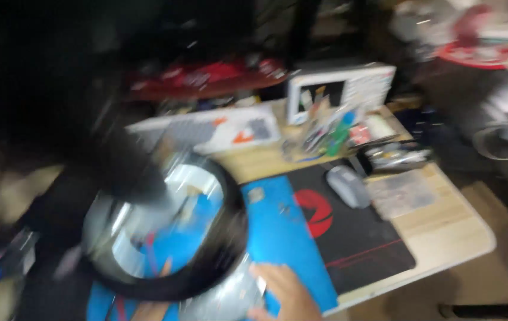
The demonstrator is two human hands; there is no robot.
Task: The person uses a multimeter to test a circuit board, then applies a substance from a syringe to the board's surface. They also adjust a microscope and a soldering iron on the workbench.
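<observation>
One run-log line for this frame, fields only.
view: blurred | right hand: resting on blue mat, near shiny packet | left hand: not seen | round magnifier lamp: over mat | mouse: on black pad

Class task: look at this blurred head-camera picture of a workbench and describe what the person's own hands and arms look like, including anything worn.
Only one hand shows clearly, at the bottom edge by the blue mat. It is bare: no glove, ring or watch can be made out, and no sleeve reaches the wrist. A fingertip-like shape shows under the round magnifier, too blurred to describe. Which hand is which cannot be told.
</observation>
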